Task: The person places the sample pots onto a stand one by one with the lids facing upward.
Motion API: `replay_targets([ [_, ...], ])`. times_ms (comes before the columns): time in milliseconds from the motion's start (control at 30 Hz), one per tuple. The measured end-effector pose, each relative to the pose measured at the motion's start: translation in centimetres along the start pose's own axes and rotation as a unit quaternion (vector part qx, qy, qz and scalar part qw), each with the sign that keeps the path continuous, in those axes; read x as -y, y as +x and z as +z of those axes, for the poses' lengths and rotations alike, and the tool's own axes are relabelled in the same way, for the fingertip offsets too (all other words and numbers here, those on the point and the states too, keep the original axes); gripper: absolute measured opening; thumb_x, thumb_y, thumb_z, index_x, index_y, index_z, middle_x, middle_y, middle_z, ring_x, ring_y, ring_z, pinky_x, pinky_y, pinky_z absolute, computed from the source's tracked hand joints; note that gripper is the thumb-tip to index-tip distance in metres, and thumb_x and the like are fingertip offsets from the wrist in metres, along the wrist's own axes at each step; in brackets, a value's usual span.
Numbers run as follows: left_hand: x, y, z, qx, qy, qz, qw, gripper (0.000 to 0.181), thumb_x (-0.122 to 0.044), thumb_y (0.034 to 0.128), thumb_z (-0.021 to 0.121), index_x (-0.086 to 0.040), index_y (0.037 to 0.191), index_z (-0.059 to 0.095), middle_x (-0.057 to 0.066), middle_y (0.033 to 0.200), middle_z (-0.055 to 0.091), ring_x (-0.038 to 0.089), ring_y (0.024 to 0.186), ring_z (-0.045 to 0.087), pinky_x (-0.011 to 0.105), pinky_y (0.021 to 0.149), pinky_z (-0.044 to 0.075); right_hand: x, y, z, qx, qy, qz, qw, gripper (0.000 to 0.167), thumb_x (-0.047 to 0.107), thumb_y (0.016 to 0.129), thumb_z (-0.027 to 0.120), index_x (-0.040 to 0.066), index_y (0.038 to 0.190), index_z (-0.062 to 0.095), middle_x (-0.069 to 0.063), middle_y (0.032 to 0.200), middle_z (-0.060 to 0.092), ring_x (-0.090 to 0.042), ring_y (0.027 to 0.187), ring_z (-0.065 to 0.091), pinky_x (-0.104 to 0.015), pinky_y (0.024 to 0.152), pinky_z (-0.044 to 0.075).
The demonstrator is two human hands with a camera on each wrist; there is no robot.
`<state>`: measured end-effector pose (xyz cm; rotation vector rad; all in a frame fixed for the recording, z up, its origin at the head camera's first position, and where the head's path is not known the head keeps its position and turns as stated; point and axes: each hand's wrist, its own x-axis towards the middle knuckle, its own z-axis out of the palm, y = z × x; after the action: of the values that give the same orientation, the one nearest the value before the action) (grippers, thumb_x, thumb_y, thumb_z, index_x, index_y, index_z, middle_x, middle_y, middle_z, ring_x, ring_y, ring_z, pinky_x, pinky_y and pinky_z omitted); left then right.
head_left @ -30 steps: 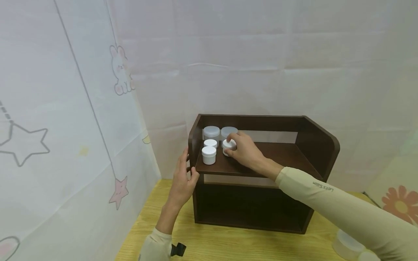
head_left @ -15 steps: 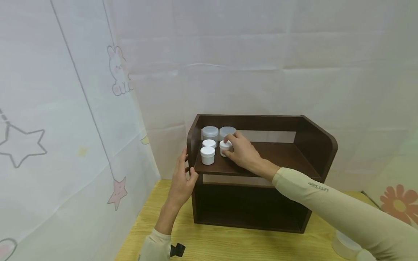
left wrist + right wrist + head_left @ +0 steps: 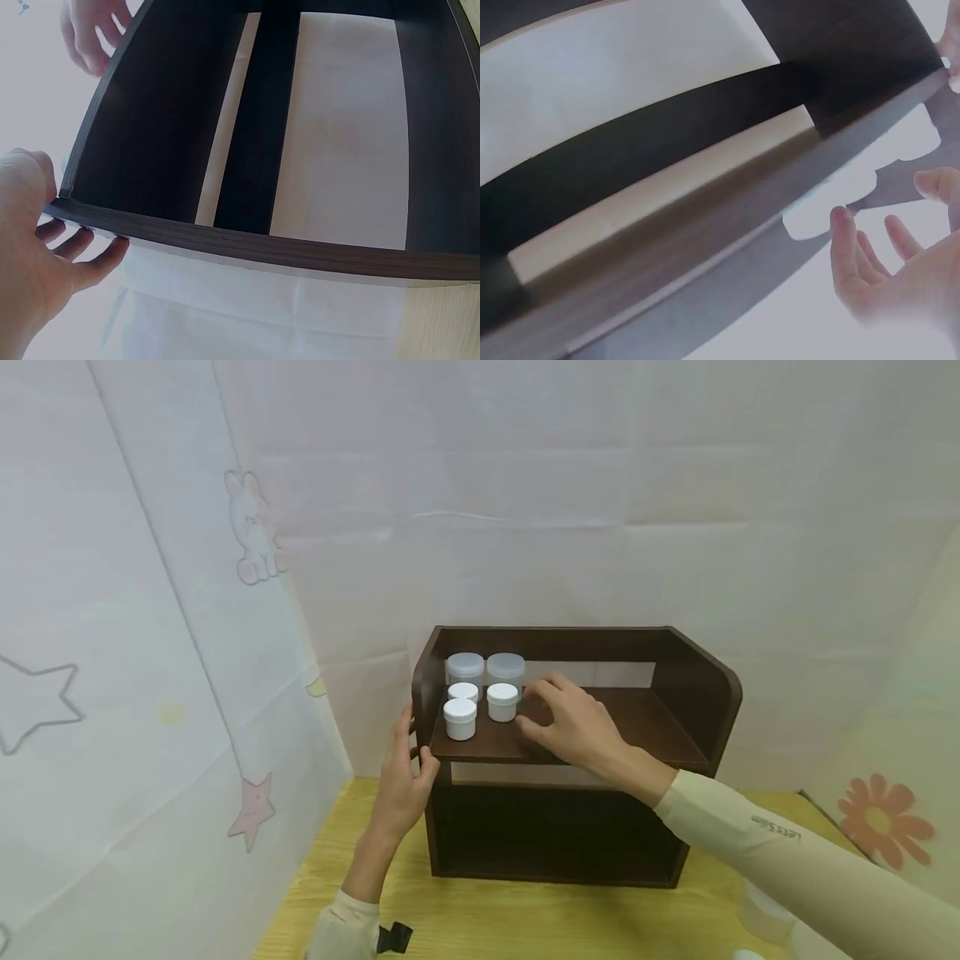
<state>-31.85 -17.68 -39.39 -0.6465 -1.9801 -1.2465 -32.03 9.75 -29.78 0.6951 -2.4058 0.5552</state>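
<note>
Three small white lidded jars stand upright on the top board of a dark brown desktop shelf (image 3: 600,714): a front-left jar (image 3: 460,720), one (image 3: 462,692) partly hidden behind it, and a right jar (image 3: 502,703). Just right of the last, and apart from it, my right hand (image 3: 573,722) has its thumb and fingers spread around nothing. My left hand (image 3: 401,789) holds the shelf's left side panel, with fingers along the outer face and thumb at the front edge. Fingertips (image 3: 112,251) on that outer face show in the left wrist view.
Two larger translucent jars, a left one (image 3: 465,668) and a right one (image 3: 506,668), stand behind the white ones. On the yellow wood-grain table (image 3: 495,918), another translucent jar (image 3: 763,917) is partly covered by the right sleeve. A white lid (image 3: 747,955) shows at the bottom edge.
My right hand slid the right white jar slightly left, then let go and drew back to the right. The left hand stays on the side panel. The head view has shifted a little.
</note>
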Motion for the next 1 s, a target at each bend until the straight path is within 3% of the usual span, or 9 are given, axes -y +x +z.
replay_targets([
  [267, 0.4, 0.3, -0.3, -0.012, 0.010, 0.008, 0.9998, 0.077, 0.000, 0.0962, 0.050, -0.019, 0.164, 0.020, 0.007, 0.159, 0.035, 0.032, 0.137, 0.041, 0.055, 0.095, 0.050, -1.0, -5.5, -3.7, -0.011, 0.004, -0.107, 0.9943, 0.034, 0.020, 0.090, 0.078, 0.014, 0.121, 0.067, 0.002, 0.115, 0.066, -0.018, 0.093, 0.067, -0.036, 0.068, 0.056],
  [400, 0.4, 0.4, -0.4, -0.010, 0.011, 0.010, 0.9998, 0.077, 0.000, 0.0965, 0.051, -0.020, 0.164, 0.020, 0.007, 0.159, 0.035, 0.032, 0.137, 0.041, 0.056, 0.095, 0.050, -2.3, -8.6, -4.6, 0.002, 0.028, -0.173, 0.9846, 0.040, 0.010, 0.086, 0.080, 0.016, 0.123, 0.065, 0.007, 0.114, 0.064, -0.010, 0.091, 0.067, -0.029, 0.069, 0.057],
  [533, 0.3, 0.6, -0.2, -0.013, 0.007, 0.013, 0.9998, 0.078, 0.000, 0.0961, 0.052, -0.022, 0.164, 0.021, 0.007, 0.157, 0.037, 0.032, 0.136, 0.042, 0.055, 0.093, 0.051, -3.9, -12.1, -4.6, 0.029, 0.064, -0.212, 0.9748, 0.048, 0.003, 0.083, 0.082, 0.020, 0.124, 0.064, 0.010, 0.116, 0.062, -0.005, 0.092, 0.063, -0.018, 0.074, 0.051],
  [667, 0.1, 0.7, 0.1, -0.008, -0.007, 0.017, 0.9998, 0.077, 0.001, 0.0964, 0.052, -0.021, 0.164, 0.021, 0.008, 0.156, 0.037, 0.032, 0.136, 0.042, 0.053, 0.092, 0.052, -5.7, -16.6, -4.3, 0.063, 0.090, -0.186, 0.9763, 0.051, 0.003, 0.084, 0.082, 0.021, 0.127, 0.062, 0.009, 0.119, 0.061, -0.008, 0.095, 0.063, -0.016, 0.076, 0.050],
  [833, 0.0, 0.7, 0.3, -0.001, -0.009, 0.011, 0.9999, 0.077, 0.000, 0.0969, 0.051, -0.022, 0.164, 0.021, 0.007, 0.157, 0.036, 0.031, 0.136, 0.042, 0.052, 0.093, 0.052, -8.5, -22.7, -3.5, 0.096, 0.040, -0.109, 0.9886, 0.052, 0.022, 0.087, 0.083, 0.026, 0.133, 0.060, 0.010, 0.124, 0.061, -0.012, 0.104, 0.062, -0.026, 0.075, 0.054],
  [1000, 0.0, 0.5, 0.2, -0.007, -0.007, 0.005, 0.9999, 0.076, 0.000, 0.0966, 0.051, -0.019, 0.164, 0.021, 0.008, 0.158, 0.035, 0.032, 0.137, 0.041, 0.053, 0.093, 0.051, -12.3, -27.5, -2.4, 0.114, 0.026, -0.074, 0.9903, 0.058, 0.026, 0.084, 0.085, 0.024, 0.136, 0.059, 0.007, 0.125, 0.059, -0.010, 0.105, 0.061, -0.028, 0.070, 0.054],
])
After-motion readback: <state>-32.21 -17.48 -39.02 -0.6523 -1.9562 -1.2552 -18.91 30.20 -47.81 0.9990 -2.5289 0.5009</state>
